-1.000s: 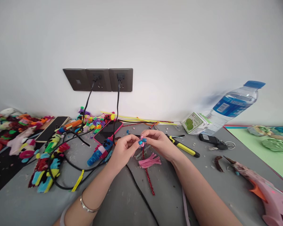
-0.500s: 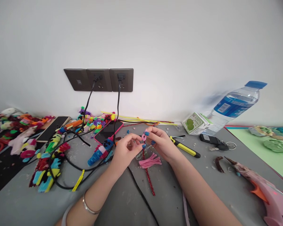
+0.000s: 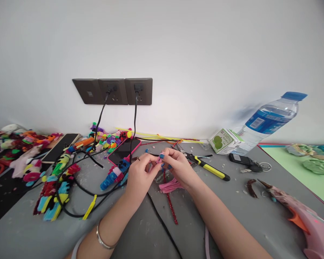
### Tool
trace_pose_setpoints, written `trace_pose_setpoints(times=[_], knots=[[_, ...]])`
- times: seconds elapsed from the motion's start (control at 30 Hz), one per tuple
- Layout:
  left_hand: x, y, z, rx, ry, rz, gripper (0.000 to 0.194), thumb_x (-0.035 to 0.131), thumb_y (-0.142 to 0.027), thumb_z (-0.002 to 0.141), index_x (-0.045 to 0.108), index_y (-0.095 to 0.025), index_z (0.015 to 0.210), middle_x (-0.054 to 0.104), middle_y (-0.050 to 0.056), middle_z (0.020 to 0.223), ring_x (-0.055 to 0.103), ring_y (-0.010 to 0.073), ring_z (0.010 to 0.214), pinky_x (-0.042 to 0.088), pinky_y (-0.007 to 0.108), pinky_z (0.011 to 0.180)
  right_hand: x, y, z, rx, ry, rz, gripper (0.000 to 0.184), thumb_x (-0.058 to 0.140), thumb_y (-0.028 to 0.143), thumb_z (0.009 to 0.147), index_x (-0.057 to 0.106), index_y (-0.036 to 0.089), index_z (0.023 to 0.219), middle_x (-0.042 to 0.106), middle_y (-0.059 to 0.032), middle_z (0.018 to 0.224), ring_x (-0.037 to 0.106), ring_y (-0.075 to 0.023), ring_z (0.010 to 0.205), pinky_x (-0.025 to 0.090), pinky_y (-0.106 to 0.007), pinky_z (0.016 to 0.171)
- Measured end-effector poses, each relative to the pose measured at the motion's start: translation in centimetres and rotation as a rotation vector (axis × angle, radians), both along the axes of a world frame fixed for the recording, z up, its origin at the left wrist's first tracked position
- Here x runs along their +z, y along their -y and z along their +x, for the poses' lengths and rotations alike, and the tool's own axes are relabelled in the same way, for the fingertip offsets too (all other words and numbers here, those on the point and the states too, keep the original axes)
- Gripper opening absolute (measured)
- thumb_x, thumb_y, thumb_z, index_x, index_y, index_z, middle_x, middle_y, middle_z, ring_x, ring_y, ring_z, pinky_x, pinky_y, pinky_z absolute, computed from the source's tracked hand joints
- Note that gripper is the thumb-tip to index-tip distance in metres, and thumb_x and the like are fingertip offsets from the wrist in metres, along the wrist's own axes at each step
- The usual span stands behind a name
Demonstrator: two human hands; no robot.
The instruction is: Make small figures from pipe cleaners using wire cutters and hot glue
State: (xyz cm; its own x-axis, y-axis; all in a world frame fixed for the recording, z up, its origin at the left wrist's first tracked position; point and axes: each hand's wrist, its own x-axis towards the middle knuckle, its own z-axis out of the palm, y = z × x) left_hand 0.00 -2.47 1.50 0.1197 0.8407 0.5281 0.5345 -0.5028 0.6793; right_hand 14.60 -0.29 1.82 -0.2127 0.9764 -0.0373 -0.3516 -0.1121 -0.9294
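Note:
My left hand (image 3: 139, 175) and my right hand (image 3: 176, 166) meet over the middle of the grey table (image 3: 140, 230). Both pinch one small pink pipe-cleaner piece (image 3: 158, 160) between their fingertips; most of it is hidden by the fingers. My nails are painted blue. Just below the hands lies a bundle of short pink pipe-cleaner pieces (image 3: 170, 186), and a dark red pipe cleaner (image 3: 170, 205) runs toward me.
Yellow-handled pliers (image 3: 208, 167) lie right of the hands. A pink glue gun (image 3: 304, 220) is at the near right, a water bottle (image 3: 267, 120), small carton (image 3: 223, 140) and key fob (image 3: 243, 161) behind. A phone (image 3: 123, 150), black cables (image 3: 162, 223) and colourful pipe-cleaner figures (image 3: 55, 187) fill the left.
My hands have drawn closer together and lowered a little. The pink piece, held up clear between the fingertips half a second ago, is now mostly covered by both hands' fingers.

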Motion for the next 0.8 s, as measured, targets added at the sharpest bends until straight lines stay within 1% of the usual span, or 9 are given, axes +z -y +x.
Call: trace_pose_setpoints(times=[0.13,0.23,0.5,0.67,0.8], knots=[[-0.1,-0.03,-0.14,0.01,-0.035,0.058,0.009,0.065,-0.014,0.085,0.062,-0.02,0.079,0.065,-0.005,0.071,0.049,0.0089,0.054,0.038,0.021,0.055,-0.31,-0.15,0.11,-0.005,0.014,0.006,0.031,0.078,0.034,0.067,0.053,0.019,0.06,0.045,0.0061,0.057,0.032,-0.0078,0.052,0.024,-0.024,0.053],[-0.16,-0.03,-0.23,0.008,-0.043,0.07,0.009,0.064,-0.015,0.086,0.062,-0.021,0.079,0.066,-0.004,0.072,0.051,0.0097,0.055,0.039,0.022,0.056,-0.41,-0.16,0.1,-0.009,0.02,0.01,0.031,0.077,0.035,0.068,0.052,0.019,0.061,0.043,0.0063,0.057,0.031,-0.0079,0.052,0.024,-0.024,0.053],[-0.14,0.14,-0.17,0.014,-0.078,0.022,0.015,0.06,-0.018,0.088,0.062,-0.022,0.073,0.066,-0.001,0.071,0.056,0.0131,0.061,0.041,0.025,0.061,-0.59,-0.18,0.23,-0.013,0.043,0.026,0.03,0.076,0.032,0.069,0.05,0.02,0.061,0.04,0.0062,0.058,0.029,-0.0082,0.053,0.023,-0.024,0.052],[0.07,0.31,-0.06,0.04,-0.126,-0.007,0.019,0.058,-0.017,0.087,0.057,-0.021,0.069,0.059,-0.003,0.063,0.052,0.0126,0.059,0.036,0.025,0.06,-0.96,-0.23,0.07,-0.047,0.048,0.048,0.027,0.074,0.032,0.07,0.05,0.02,0.062,0.039,0.0062,0.058,0.028,-0.0088,0.053,0.022,-0.025,0.052],[0.3,0.49,0.18,0.058,-0.106,-0.07,0.015,0.056,-0.017,0.086,0.055,-0.02,0.072,0.056,-0.003,0.063,0.048,0.0116,0.057,0.033,0.024,0.058,-0.74,-0.22,-0.03,-0.062,0.07,0.086,0.027,0.074,0.03,0.07,0.05,0.02,0.062,0.042,0.0061,0.059,0.03,-0.0085,0.054,0.024,-0.024,0.053]])
